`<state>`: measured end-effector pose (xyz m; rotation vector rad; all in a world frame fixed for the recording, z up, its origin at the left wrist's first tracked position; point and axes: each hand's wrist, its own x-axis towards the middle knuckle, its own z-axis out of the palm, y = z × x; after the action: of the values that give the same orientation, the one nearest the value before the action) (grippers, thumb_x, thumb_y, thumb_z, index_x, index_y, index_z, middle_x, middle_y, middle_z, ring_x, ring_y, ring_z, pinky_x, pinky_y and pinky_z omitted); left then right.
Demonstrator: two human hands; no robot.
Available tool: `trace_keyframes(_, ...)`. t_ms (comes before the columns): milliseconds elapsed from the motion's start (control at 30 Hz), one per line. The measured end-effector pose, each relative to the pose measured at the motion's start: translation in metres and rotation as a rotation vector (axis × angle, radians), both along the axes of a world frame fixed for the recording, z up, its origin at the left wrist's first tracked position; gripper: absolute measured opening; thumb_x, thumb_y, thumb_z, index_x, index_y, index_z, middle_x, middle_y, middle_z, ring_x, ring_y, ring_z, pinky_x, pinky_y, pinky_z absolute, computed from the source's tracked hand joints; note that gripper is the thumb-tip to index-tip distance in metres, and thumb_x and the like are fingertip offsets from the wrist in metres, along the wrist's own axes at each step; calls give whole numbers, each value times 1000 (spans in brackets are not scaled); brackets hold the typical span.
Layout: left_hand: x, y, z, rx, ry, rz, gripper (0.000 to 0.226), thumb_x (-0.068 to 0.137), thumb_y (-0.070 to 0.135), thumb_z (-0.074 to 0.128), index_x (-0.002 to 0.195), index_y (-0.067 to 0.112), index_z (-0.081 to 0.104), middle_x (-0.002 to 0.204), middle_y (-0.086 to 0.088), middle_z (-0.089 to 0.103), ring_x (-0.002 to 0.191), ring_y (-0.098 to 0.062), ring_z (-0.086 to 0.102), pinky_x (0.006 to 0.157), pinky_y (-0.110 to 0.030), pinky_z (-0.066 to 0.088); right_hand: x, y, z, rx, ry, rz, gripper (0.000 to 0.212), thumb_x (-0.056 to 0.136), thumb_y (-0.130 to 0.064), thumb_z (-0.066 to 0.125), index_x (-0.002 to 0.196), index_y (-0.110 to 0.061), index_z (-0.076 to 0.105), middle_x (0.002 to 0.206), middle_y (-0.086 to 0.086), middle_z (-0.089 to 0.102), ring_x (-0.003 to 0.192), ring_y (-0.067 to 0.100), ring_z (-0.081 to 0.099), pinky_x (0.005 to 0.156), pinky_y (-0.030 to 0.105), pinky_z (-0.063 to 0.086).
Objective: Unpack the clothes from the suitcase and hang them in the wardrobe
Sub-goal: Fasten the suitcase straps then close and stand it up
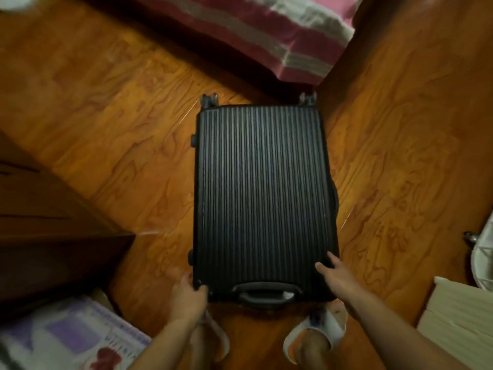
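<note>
Black ribbed suitcase (262, 198), judged rigid and heavy, closed; left hand (186, 292) gripping its corner, right hand (333, 273) spread flat, handle (266, 292) between.

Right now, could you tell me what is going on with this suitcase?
A person crouches over a closed black suitcase lying flat on the wooden floor. The left hand grips its near left corner; the right hand rests open on the near right corner. No clothes are out yet.
</note>
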<state>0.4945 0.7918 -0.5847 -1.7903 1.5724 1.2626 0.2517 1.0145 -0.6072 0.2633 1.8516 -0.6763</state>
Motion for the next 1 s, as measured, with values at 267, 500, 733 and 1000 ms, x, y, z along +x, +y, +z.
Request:
trace_keyframes(267, 55, -31, -81, 246, 58, 89, 65, 102, 18, 52, 157, 35, 23, 142, -7, 55, 114, -24, 58, 96, -38, 48, 74, -74, -29, 127, 426, 689, 66, 102, -31, 50, 158, -30, 17, 166, 2, -3, 152, 29, 3, 122, 42, 16)
trace_keyframes(500, 80, 34, -189, 329, 461, 166, 65, 96, 30, 55, 151, 54, 29, 153, 11, 46, 140, -14, 45, 119, -45, 35, 146, -160, -62, 174, 369, 622, 76, 99, -51, 49, 159, -30, 8, 166, 4, -13, 152, 32, -11, 123, 47, 6)
trace_keyframes(733, 82, 34, -153, 547, 293, -3, 49, 102, 5, 38, 146, 25, 50, 141, 1, 52, 122, -26, 57, 105, -35, 48, 131, -101, -71, 403, 366, 741, 116, 78, -75, 60, 157, -31, -12, 165, 6, -19, 151, 40, -8, 120, 57, 12)
trace_keyframes(1000, 86, 77, -244, 240, 469, -147, 64, 105, 12, 45, 157, 40, 22, 165, 11, 18, 150, -12, 23, 122, -30, 22, 156, -33, -118, 342, 690, 894, 117, 70, -90, 33, 157, -29, -16, 164, 0, -24, 151, 31, -21, 118, 64, 4)
